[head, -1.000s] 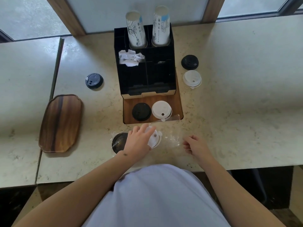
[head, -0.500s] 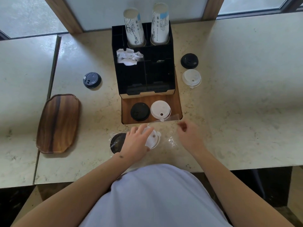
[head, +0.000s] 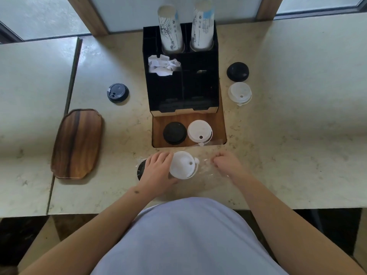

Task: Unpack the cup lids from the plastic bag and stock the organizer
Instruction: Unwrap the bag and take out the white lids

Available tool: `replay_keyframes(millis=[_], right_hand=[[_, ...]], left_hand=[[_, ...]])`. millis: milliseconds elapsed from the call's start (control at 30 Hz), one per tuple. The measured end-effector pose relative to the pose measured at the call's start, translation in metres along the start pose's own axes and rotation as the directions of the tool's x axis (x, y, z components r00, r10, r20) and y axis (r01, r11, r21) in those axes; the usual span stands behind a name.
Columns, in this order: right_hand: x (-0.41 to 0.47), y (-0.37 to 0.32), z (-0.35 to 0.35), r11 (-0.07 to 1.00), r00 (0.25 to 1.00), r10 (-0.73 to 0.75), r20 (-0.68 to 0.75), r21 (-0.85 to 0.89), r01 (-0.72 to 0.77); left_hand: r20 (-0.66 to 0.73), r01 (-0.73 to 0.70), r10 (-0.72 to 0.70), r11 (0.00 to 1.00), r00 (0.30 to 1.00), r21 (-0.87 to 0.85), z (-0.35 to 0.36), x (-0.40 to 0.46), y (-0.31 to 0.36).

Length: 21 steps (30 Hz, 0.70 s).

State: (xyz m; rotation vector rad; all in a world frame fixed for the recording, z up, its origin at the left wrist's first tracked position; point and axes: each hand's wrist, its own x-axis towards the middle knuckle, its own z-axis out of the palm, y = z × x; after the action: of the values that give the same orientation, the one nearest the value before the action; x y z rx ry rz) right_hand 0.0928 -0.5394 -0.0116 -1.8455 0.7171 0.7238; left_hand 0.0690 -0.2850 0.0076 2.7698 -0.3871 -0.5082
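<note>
Pale stone-look counter [head: 288, 135], w/ a 2nd slab [head: 29, 96] butting its left edge. Directly on it: black organizer [head: 181, 96] at centre back, wooden tray [head: 77, 143] straddling the seam at left, black lid [head: 118, 92] left of organizer, black lid [head: 237, 71] & white lid [head: 239, 93] just beside each other at right. Clear plastic bag [head: 206, 167] lies at the near edge, a dark lid [head: 141, 169] at its left end.
</note>
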Motion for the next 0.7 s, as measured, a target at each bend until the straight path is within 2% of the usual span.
replay_keyframes(millis=[100,267,400,533,700], right_hand=[[0.000,0.001,-0.002,0.995,0.999,0.045,-0.006,0.094,-0.044],[-0.003,-0.004,-0.005,0.986,0.986,0.083,0.145,0.132,-0.102],[-0.005,-0.005,-0.008,0.998,0.972,-0.034,0.231,0.056,0.022],[-0.004,-0.009,-0.005,0.999,0.965,-0.041,0.260,-0.010,0.045],[0.000,-0.012,0.004,0.971,0.967,-0.050,0.249,-0.214,0.106]], left_hand=[[0.006,0.019,-0.019,1.000,1.000,-0.001,0.002,0.002,-0.001],[0.004,0.021,-0.020,1.000,1.000,-0.015,0.006,0.002,-0.004],[0.012,0.014,-0.014,1.000,1.000,0.002,0.008,0.003,-0.006],[0.030,0.004,-0.005,0.999,1.000,0.031,0.011,0.004,-0.007],[0.030,0.012,-0.013,0.999,0.999,0.041,0.011,0.005,-0.008]])
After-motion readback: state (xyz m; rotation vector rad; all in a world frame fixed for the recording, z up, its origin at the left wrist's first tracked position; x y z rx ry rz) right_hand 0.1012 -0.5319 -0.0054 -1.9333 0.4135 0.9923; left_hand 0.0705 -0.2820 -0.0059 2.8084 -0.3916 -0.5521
